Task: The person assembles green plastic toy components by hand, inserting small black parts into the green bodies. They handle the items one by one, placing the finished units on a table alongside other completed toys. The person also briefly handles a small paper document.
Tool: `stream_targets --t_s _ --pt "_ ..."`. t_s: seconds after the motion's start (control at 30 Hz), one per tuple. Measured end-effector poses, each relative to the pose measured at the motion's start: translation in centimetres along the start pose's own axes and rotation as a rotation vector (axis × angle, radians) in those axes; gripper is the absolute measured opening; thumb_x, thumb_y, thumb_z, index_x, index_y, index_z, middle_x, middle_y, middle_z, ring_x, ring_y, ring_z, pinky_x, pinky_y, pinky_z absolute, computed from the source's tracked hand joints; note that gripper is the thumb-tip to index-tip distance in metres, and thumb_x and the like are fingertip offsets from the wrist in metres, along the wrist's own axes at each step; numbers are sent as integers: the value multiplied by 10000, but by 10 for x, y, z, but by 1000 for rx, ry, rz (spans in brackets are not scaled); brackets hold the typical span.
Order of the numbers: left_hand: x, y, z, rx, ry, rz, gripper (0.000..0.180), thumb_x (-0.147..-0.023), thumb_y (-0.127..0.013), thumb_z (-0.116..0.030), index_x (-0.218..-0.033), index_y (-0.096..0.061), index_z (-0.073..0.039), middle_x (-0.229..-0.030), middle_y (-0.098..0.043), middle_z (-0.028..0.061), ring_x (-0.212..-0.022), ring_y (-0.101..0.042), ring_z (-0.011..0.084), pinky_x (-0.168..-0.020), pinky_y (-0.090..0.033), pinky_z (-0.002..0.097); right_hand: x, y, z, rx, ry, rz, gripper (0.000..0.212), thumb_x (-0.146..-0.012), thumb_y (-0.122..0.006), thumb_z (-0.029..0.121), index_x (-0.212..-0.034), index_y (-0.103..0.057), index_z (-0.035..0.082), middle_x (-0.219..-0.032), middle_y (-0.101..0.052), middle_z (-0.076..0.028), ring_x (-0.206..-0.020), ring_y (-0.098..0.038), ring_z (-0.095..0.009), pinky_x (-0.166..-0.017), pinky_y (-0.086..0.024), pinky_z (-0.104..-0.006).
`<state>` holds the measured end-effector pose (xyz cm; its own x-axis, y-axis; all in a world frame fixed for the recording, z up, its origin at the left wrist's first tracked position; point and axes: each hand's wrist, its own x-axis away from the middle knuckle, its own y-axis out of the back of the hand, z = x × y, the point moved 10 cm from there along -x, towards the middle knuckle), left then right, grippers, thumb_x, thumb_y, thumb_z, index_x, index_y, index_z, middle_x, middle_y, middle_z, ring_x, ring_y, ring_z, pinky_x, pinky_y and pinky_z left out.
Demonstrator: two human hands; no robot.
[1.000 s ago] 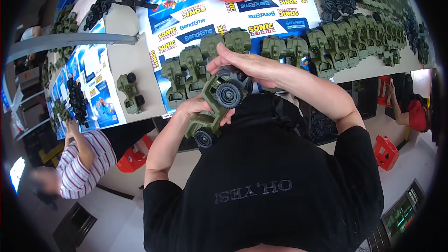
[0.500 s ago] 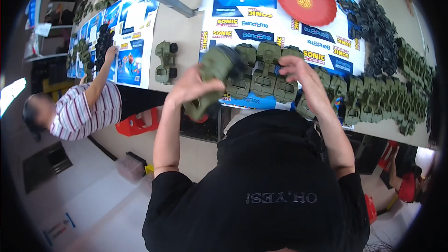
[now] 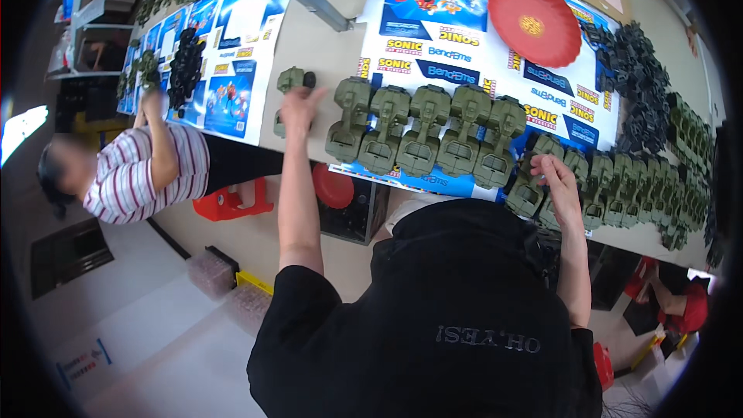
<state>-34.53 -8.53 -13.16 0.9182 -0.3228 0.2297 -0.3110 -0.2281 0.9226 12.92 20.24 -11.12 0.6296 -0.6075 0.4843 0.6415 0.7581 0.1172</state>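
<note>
One car (image 3: 289,78) lies under the left hand (image 3: 299,111), grip too blurred to tell; five cars (image 3: 419,153) fill the gap to the loosely spread right hand (image 3: 559,183).

One red plate (image 3: 535,46) lay near the worktop's (image 3: 323,58) far edge; at least ten green toy vehicles (image 3: 419,155) lined its near one.

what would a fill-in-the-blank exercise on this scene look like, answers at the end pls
1. The separate vehicle body, with a black wheel showing, is at the person's ____ hand.
2. The row of vehicle bodies is coloured ____.
3. The scalloped plate farther back on the table is coloured ____.
4. The co-worker's shirt has a pattern of ____.

Missing words: left; green; red; stripes.
</note>
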Motion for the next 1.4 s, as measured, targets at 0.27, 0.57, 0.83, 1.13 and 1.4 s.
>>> stream_targets --t_s 0.27,0.57,0.83,1.13,1.4 --pt "-54 -25 113 -127 197 127 770 -513 -721 -600 -982 -644 6 -992 -633 190 -946 -608 296 -826 -469 387 4 28 6 160 14 -113 272 -903 -521 256 -1011 -605 21 -863 -594 -2 -772 -507 -74 -663 -381 -213" --pt "42 30 -6 702 209 292 573 -708 -716 -396 -1088 -584 12 -959 -644 81 -841 -614 171 -762 -477 290 11 38 10 171 2 -129 297 -904 -514 276 -1055 -595 34 -977 -608 -23 -834 -531 -80 -697 -403 -222" --pt "133 4 -190 769 -76 654 578 -786 -641 -440 -1130 -541 12 -1001 -625 115 -919 -588 161 -811 -459 284 -8 -53 89 121 308 139 243 -867 -582 179 -1071 -583 47 -953 -606 -14 -839 -543 -95 -728 -429 -234" --pt "259 -64 -265 336 -469 1071 589 -647 -795 -205 -1123 -527 13 -1055 -602 82 -966 -555 158 -848 -436 302 14 -43 95 -210 273 566 585 -861 -588 282 -1346 -329 83 -1326 -394 -80 -1116 -471 -208 -889 -431 -336" --pt "294 -109 -230 646 -119 1346 549 -848 -591 -162 -1288 -293 -26 -1230 -468 118 -1124 -466 227 -947 -407 397 -116 257 -28 588 95 -518 358 -753 -649 313 -1004 -640 57 -986 -638 -137 -894 -614 -275 -789 -479 -345"
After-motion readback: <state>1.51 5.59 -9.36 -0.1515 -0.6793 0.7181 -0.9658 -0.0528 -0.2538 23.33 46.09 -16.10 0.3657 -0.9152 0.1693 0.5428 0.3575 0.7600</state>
